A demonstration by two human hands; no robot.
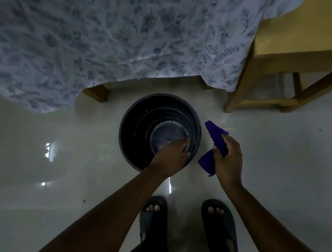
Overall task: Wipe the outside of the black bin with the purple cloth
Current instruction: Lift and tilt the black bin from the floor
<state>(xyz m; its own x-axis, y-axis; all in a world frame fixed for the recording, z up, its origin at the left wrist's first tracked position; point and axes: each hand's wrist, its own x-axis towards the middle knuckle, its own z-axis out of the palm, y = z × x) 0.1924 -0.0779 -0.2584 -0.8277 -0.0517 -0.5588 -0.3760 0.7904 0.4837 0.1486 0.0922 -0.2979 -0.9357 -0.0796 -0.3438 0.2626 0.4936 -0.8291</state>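
Note:
A round black bin (138,120) stands upright on the pale floor, seen from straight above, its inside empty and ribbed. My left hand (171,155) grips the near rim of the bin, fingers curled over the edge. My right hand (228,158) holds the purple cloth (218,138) just right of the bin, close to its outer wall. Part of the cloth sticks out above the hand and part hangs below it. Whether the cloth touches the bin is not clear.
A bed with a blue-flowered sheet (88,32) overhangs the floor behind the bin, with a wooden leg (97,93) at left. A yellow wooden stool or table (294,58) stands at the back right. My feet in dark sandals (218,218) are just behind the bin.

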